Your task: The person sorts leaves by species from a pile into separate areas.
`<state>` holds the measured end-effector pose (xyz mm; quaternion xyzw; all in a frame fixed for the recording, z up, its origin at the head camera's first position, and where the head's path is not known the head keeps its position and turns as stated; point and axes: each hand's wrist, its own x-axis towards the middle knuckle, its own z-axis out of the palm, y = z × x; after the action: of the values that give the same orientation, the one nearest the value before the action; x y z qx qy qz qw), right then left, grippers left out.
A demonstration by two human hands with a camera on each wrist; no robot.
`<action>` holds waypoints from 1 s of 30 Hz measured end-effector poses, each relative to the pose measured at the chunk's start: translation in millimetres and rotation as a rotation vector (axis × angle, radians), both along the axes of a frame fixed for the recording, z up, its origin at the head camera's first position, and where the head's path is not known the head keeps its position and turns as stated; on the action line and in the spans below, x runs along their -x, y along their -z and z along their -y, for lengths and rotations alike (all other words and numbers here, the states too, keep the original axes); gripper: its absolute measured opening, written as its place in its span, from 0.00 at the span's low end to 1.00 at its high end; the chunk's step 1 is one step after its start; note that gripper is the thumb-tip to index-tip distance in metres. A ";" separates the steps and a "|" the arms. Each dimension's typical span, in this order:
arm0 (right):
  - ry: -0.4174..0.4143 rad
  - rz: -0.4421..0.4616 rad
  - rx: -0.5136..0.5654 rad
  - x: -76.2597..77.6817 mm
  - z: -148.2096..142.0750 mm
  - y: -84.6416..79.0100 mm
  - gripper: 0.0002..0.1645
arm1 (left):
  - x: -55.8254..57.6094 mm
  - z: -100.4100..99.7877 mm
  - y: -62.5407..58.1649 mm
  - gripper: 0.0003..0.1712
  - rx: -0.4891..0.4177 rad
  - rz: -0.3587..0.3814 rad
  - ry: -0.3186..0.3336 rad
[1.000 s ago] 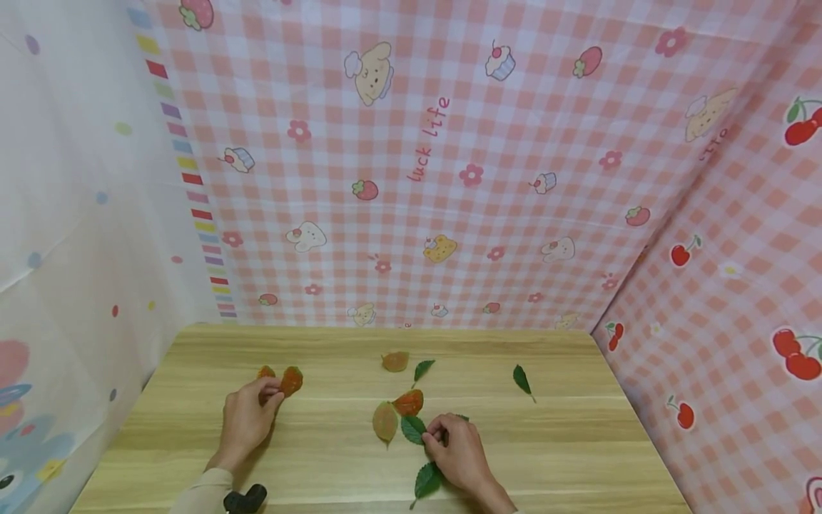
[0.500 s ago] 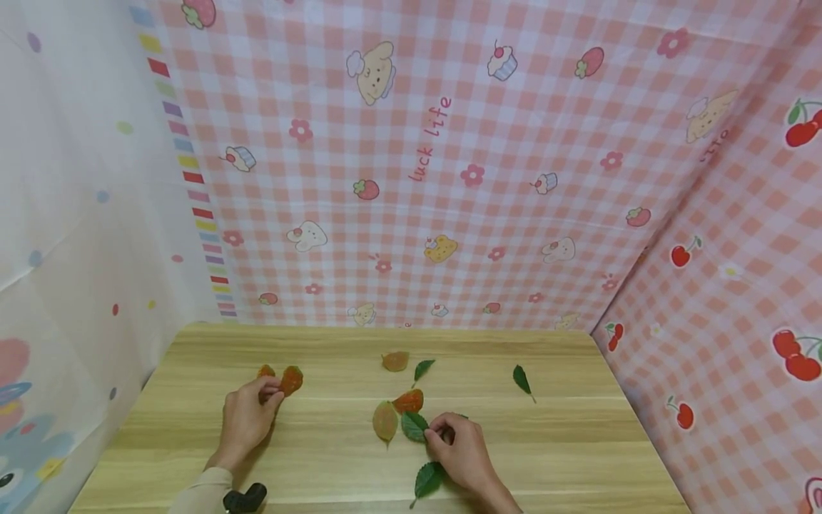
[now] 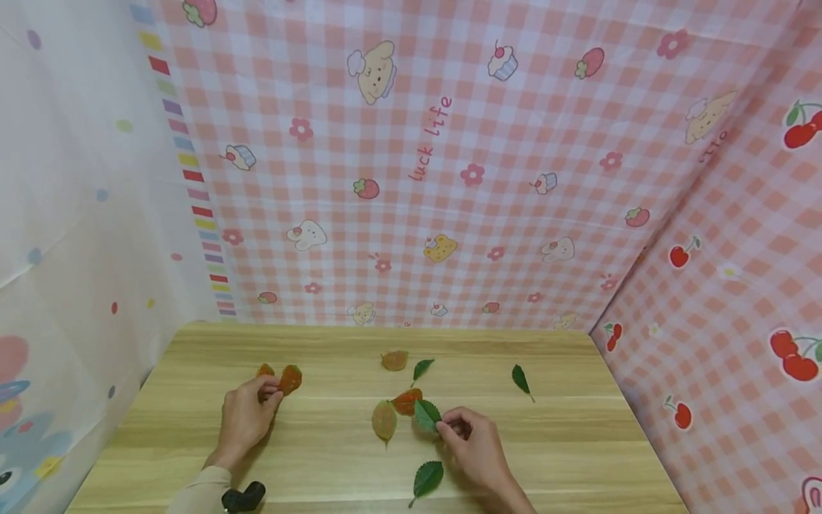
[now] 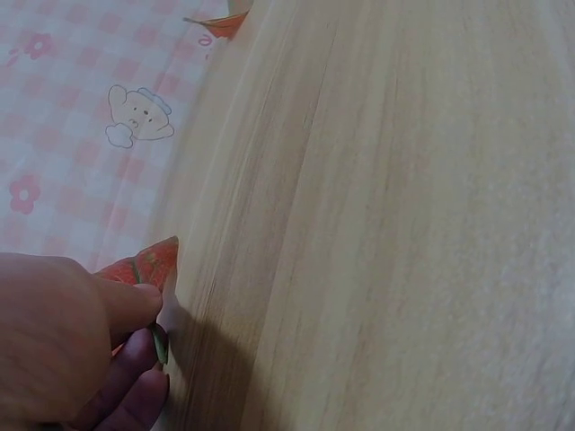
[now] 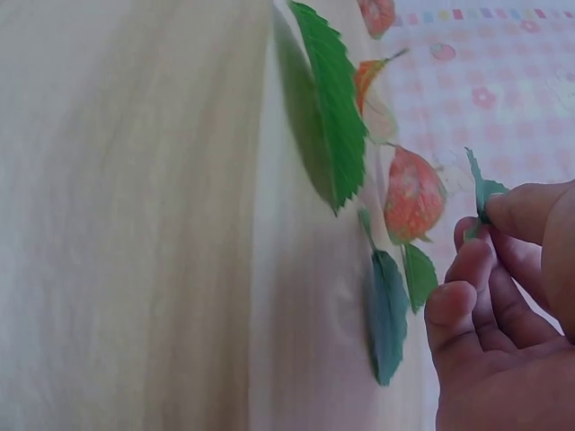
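Note:
At the left of the table, my left hand (image 3: 247, 414) pinches a red-orange leaf (image 3: 291, 379) between thumb and fingers. Part of another orange leaf (image 3: 265, 370) shows just behind those fingers. My right hand (image 3: 477, 444) holds a green leaf (image 3: 427, 415) with toothed edges by its end, thumb against fingers. In the head view this leaf overlaps a red-orange leaf (image 3: 404, 402) lying mid-table. A yellowish leaf (image 3: 384, 420) lies beside that one. Nearer the front edge lies a larger green leaf (image 3: 428, 477), its stem toward the front; it looks large in the right wrist view (image 5: 331, 103).
Toward the back of the wooden table (image 3: 321, 457) lie a brownish-orange leaf (image 3: 394, 360) and a small green leaf (image 3: 422, 369). A darker green leaf (image 3: 521, 378) lies farther right. Checked pink cloth (image 3: 398, 214) hangs behind the table. A black device (image 3: 244, 497) is by the left wrist.
My right hand has shifted right and slightly back with the green leaf, away from the yellowish leaf, uncovering the front green leaf. The left hand keeps its place and its pinch.

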<state>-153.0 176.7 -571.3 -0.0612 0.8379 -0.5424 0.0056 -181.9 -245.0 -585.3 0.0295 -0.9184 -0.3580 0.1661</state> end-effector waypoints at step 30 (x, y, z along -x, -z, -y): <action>0.259 0.010 0.065 16.3 -71.5 -13.0 0.08 | 0.7 1.3 0.9 0.07 0.003 0.007 -0.002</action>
<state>-169.3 248.2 -558.2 0.0500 0.8207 -0.5657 -0.0624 -182.5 -246.3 -586.3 0.0312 -0.9195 -0.3563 0.1632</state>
